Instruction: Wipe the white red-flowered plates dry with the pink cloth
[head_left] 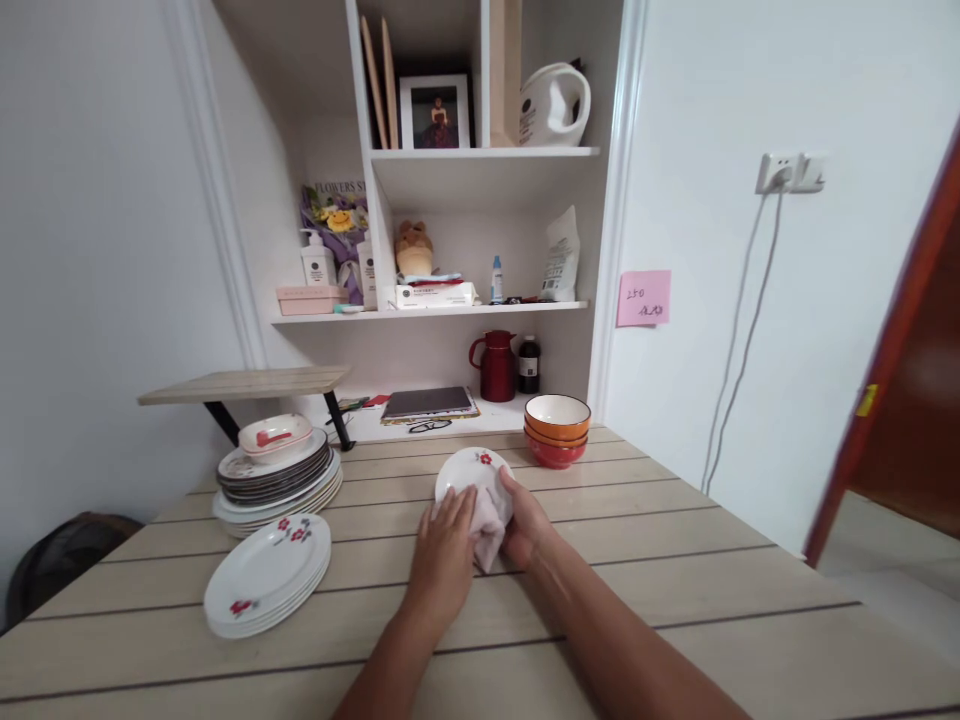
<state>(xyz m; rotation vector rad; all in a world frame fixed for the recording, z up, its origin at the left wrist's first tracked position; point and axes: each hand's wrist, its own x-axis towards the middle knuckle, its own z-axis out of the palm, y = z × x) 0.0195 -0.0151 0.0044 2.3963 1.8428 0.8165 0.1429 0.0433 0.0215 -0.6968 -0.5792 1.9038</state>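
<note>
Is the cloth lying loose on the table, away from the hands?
No, the left hand presses the cloth against the plate, whose edge the right hand grips.

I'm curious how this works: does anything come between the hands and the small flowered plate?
Yes: a pale cloth, bunched against the plate, seems partly under the left hand. Nothing visible separates the right hand from the rim.

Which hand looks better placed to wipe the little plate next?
Probably the left hand: it touches the cloth at the plate's near side, while the right hand holds the plate's right edge.
</note>
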